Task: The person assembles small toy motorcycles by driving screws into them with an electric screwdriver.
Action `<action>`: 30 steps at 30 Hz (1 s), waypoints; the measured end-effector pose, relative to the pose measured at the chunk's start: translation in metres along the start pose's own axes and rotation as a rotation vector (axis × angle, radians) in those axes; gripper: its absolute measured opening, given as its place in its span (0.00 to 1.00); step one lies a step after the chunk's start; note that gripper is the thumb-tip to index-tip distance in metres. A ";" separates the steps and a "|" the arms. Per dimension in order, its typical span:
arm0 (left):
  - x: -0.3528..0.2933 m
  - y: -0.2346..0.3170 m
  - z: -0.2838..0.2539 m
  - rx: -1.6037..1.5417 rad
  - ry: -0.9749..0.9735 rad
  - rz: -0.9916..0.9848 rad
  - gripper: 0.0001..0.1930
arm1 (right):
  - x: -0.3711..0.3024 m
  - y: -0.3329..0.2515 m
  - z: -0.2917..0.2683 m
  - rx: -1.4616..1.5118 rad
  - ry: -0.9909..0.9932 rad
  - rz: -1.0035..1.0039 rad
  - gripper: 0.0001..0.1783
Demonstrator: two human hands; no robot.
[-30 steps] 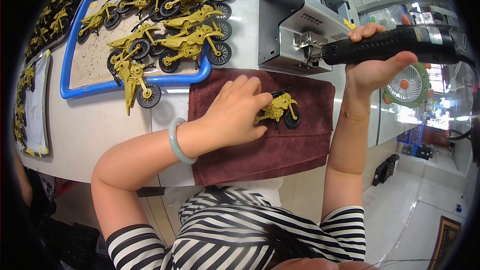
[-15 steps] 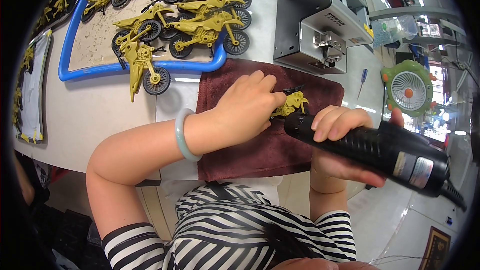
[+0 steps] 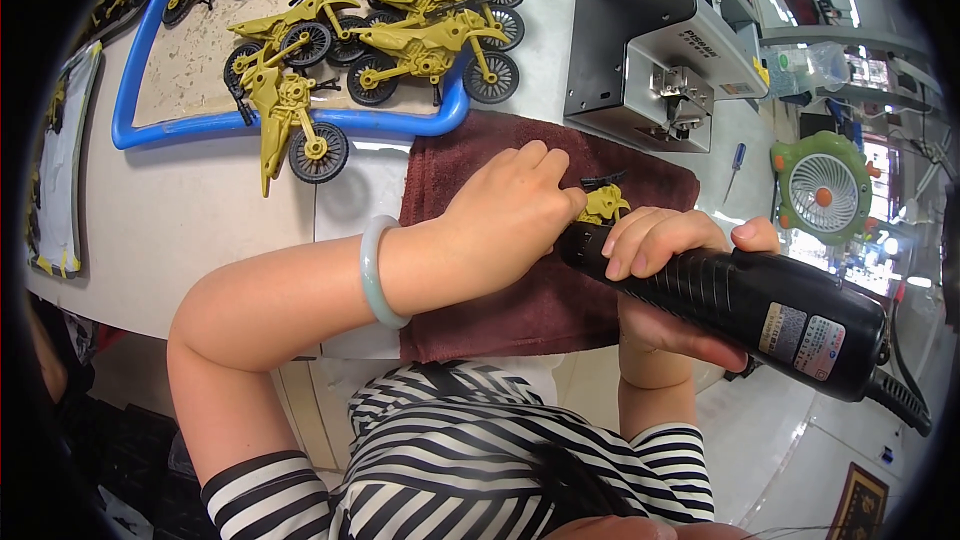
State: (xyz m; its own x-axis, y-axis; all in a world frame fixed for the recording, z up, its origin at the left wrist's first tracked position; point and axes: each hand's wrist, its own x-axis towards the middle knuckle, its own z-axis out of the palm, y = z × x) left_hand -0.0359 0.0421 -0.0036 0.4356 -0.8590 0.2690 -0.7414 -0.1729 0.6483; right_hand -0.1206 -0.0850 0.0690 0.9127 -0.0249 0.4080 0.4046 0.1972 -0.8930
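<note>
My left hand (image 3: 520,195), with a pale jade bangle on its wrist, is closed on a yellow toy motorcycle (image 3: 606,205) above the dark red towel (image 3: 480,310). Most of that toy is hidden behind my fingers; its yellow front and a black handlebar show. My right hand (image 3: 665,260) is wrapped round a black corded tool (image 3: 740,300) that looks like a straight heat gun. The tool's blunt front end lies close beside the toy and my left fingertips; whether it touches them I cannot tell. Its cord leaves at the lower right.
Several yellow toy motorcycles (image 3: 410,45) with black wheels lie in a blue-rimmed tray (image 3: 400,123) at the far left; one (image 3: 285,115) overhangs the rim. Behind the towel stands a black and silver machine (image 3: 640,60). A screwdriver (image 3: 737,165) and a green fan (image 3: 822,190) are at the right.
The heat gun's front end has moved slightly left, closer to my left fingers, and its rear end has dropped a little. The view has shifted slightly; both hands keep their hold.
</note>
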 end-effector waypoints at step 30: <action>-0.024 0.028 0.021 0.596 -0.067 0.344 0.23 | 0.089 -0.017 -0.071 -0.436 0.343 -0.273 0.45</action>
State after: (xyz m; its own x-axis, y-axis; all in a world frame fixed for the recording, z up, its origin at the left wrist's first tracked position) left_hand -0.0777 0.0476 -0.0069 0.1067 -0.9372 0.3322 -0.9942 -0.1038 0.0264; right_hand -0.0424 -0.1602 0.1069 0.7106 -0.3461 0.6127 0.5464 -0.2772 -0.7903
